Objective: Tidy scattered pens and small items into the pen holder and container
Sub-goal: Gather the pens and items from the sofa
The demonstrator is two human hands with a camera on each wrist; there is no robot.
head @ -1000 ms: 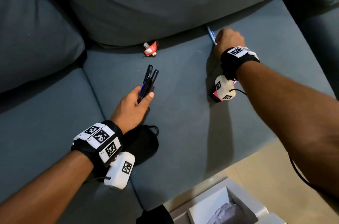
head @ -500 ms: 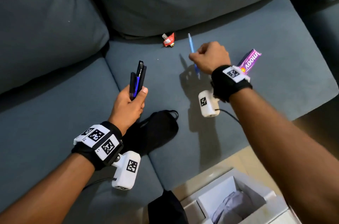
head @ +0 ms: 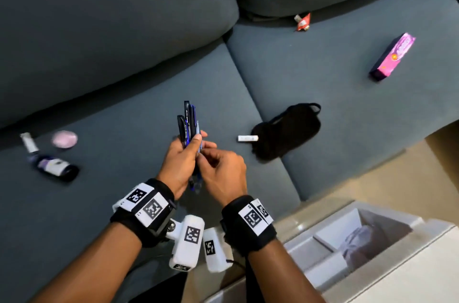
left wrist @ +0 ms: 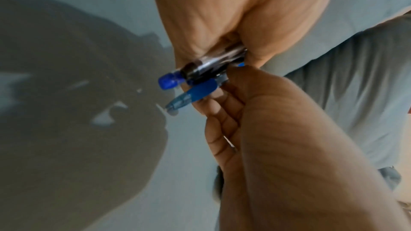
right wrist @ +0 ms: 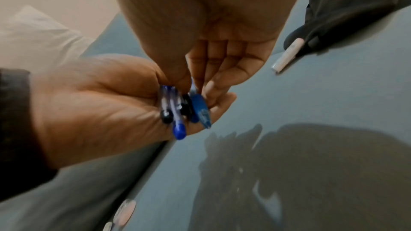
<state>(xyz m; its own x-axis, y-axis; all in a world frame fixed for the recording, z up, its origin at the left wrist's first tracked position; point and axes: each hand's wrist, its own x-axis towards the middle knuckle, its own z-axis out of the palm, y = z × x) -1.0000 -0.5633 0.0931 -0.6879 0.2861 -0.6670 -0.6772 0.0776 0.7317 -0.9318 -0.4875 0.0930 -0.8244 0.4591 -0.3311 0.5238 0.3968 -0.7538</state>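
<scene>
Several pens (head: 189, 126) stand bunched upright in the left hand (head: 179, 166), fingers curled round them above the sofa seat (head: 124, 104). Right hand (head: 223, 173) pinches the light-blue pen (left wrist: 195, 92) at the bundle's side. Nearby lie a black pouch (head: 285, 129) and white tube (head: 248, 138); the container (head: 372, 265) sits lower right.

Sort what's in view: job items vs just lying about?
Job:
- bundle of pens, gripped by left hand, right hand pinching it too
- small white tube
- red packet
- pink box
- dark bottle
- pink round item

Lying about:
- black mask
- sofa cushions
</scene>
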